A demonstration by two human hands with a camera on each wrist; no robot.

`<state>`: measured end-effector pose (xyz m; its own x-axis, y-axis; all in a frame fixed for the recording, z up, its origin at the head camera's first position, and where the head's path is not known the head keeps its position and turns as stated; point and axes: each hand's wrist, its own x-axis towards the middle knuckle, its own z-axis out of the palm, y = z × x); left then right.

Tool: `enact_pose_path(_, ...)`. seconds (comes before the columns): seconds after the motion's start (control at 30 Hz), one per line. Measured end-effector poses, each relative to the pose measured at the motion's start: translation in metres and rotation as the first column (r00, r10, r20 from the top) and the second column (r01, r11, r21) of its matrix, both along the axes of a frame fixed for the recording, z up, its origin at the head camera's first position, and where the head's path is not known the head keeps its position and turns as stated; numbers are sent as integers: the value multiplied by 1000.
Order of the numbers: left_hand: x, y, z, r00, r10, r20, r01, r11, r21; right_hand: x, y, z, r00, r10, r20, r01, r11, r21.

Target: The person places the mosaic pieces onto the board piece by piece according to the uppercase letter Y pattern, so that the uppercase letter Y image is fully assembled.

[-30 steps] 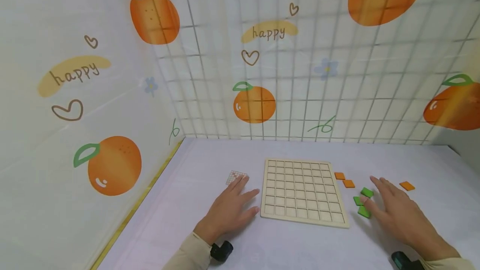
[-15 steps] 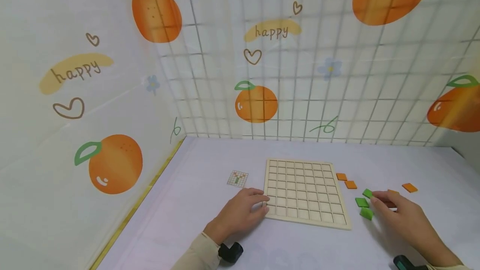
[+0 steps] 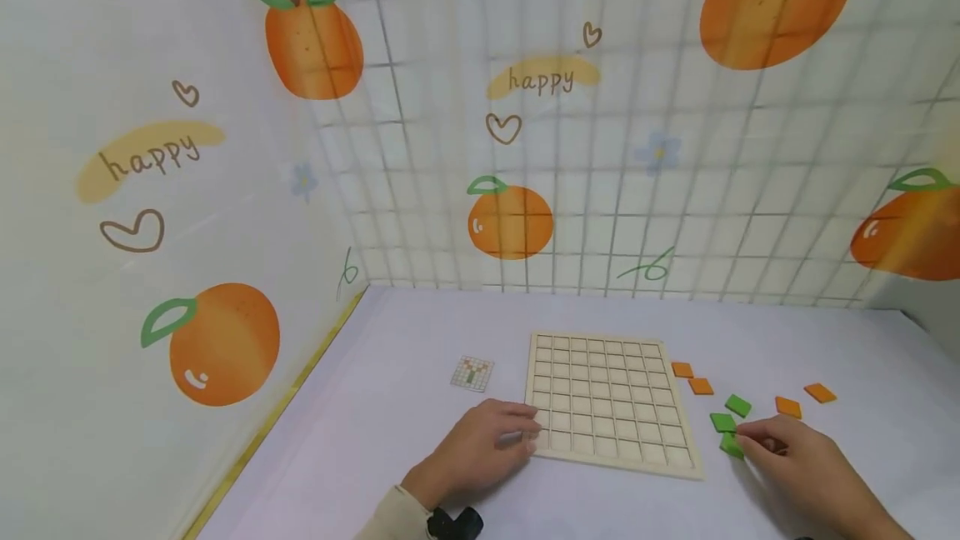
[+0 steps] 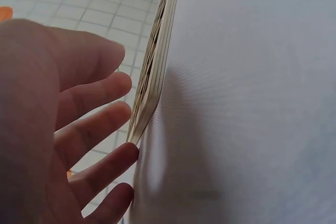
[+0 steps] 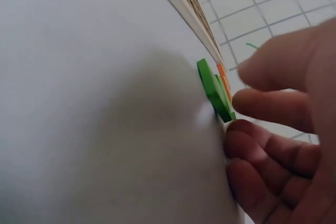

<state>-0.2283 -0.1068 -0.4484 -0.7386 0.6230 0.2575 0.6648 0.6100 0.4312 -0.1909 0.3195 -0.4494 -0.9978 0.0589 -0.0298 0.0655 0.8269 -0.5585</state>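
Orange-print backdrop (image 3: 420, 190), white table (image 3: 360, 373), wooden grid board (image 3: 611, 398) mid-table.
Left hand (image 3: 480, 447): relaxed, fingers slightly spread at board's left edge, near end. Right hand (image 3: 802, 465): fingers bent, tips at the nearest green tile (image 3: 729, 445), right of board; can't tell if pinched. Pattern card (image 3: 472, 374) lies left of board, beyond left hand. Two more green tiles (image 3: 738, 405) sit just beyond; four orange tiles (image 3: 788, 407) farther back, right side.
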Motion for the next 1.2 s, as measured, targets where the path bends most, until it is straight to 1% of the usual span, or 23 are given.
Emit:
enact_pose_path(0.1,0,-2,-3,999,-19,-27,18,1000,-14,0,0,0,1000,25,-17,-25,999,31)
enact_pose_path(0.2,-2,-2,-2,999,-28,-43,27,999,-26,-2,1,1,999,28,-30,-26,998,56)
enact_pose_path(0.4,-3,-1,1,999,-26,-46,24,999,-40,-4,0,0,998,26,-55,-21,995,94)
enact_pose_path(0.53,-3,0,0,1000,1,-17,-2,999,-47,-3,-4,-2,998,11,-59,-5,995,97)
enact_pose_path(0.67,-3,1,-3,1000,12,-17,-13,999,-38,0,-9,-1,999,-11,-45,14,998,69)
enact_pose_path(0.73,-3,1,-4,999,10,-36,-11,999,-31,1,-11,0,999,-11,-47,13,999,48)
enact_pose_path(0.87,-4,1,-6,998,13,-55,-14,1000,-9,2,-16,0,997,-2,-83,3,1000,9)
enact_pose_path(1.07,-4,4,-10,999,22,-34,-21,999,37,4,-18,-1,995,-13,-97,7,998,-58)
enact_pose_path(1.2,-5,4,-11,999,25,-28,-24,999,40,3,-19,-1,997,-39,-71,30,992,-127)
